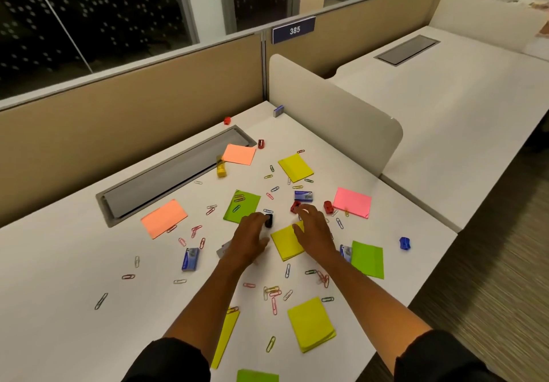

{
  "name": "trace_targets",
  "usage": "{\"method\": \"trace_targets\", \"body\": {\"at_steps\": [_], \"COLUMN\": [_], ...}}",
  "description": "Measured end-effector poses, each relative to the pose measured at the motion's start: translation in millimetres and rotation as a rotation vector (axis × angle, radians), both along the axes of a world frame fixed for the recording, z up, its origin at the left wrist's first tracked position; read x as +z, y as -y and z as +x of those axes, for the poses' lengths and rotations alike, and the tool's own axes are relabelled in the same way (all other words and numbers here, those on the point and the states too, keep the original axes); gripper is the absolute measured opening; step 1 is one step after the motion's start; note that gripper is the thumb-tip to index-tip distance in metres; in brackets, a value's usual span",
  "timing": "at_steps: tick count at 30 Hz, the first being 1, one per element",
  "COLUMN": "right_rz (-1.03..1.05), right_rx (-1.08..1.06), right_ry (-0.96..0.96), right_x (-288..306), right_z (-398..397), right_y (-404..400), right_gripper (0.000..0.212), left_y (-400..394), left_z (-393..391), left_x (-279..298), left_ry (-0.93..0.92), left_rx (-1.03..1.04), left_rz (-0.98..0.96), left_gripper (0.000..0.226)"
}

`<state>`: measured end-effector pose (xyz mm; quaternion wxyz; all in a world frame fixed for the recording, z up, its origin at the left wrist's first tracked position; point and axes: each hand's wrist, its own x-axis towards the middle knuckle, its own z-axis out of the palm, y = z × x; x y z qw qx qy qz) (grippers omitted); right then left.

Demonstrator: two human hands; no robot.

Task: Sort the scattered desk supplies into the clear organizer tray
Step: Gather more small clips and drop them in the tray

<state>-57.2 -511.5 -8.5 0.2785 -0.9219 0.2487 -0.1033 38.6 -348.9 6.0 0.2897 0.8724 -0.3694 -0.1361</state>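
Desk supplies [190, 259] scattered, hands: left [248, 239] touching black sharpener [269, 220]

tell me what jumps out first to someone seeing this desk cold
The bright sticky-note pads catch the eye first, scattered over the white desk: a pink pad at the right, an orange pad at the left, a yellow pad near the front edge. Coloured paper clips lie everywhere between them. At the middle, the left hand touches a small black sharpener while the right hand rests over another yellow pad.
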Motion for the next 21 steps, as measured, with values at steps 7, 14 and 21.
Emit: {"method": "trace_targets", "body": {"at_steps": [7,14,21], "right_rz": [-0.095,-0.154,-0.088], "right_rx": [0.039,0.015,0.029], "right_ry": [-0.083,-0.043,0.016], "right_x": [-10,-19,-22], "right_z": [27,31,30], "right_y": [14,16,18], "right_gripper": [0.043,0.033,0.019], "left_y": [22,29,27], "left_z": [15,19,10], "left_x": [-13,-20,-17], "left_ry": [0.046,0.081,0.086], "left_rx": [-0.032,-0.031,0.006], "left_rz": [0.043,0.013,-0.031], "left_gripper": [0.052,0.031,0.023]}}
